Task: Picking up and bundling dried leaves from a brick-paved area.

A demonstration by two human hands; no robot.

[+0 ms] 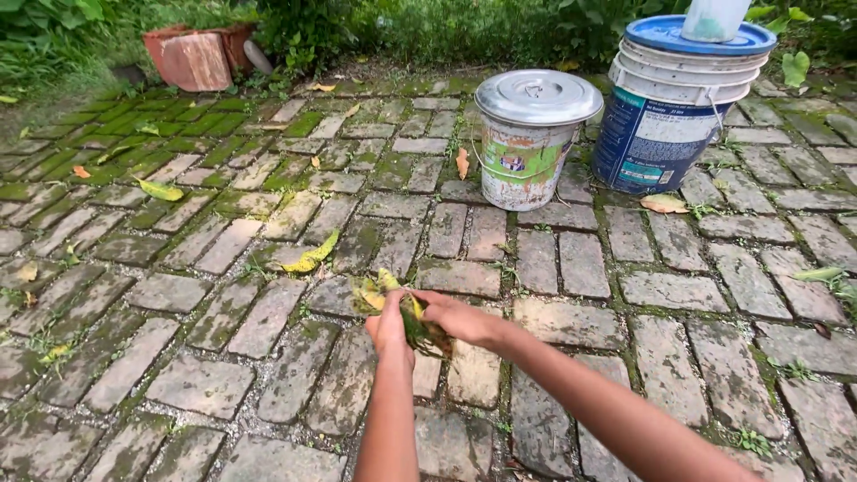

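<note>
Both hands meet low in the middle of the view over a mossy brick pavement (223, 312). My left hand (389, 328) and my right hand (457, 317) are closed together around a bunch of yellow-green fallen leaves (397, 303), which sticks out to the left and hangs below between them. More fallen leaves lie on the bricks, the nearest a yellow leaf (311, 255) up and to the left of the hands.
A worn paint bucket with a metal lid (528, 138) and a taller white-and-blue bucket with a blue lid (671, 107) stand at the back right. A reddish planter (198, 55) sits at the back left by grass and shrubs. Scattered leaves (159, 189) dot the paving.
</note>
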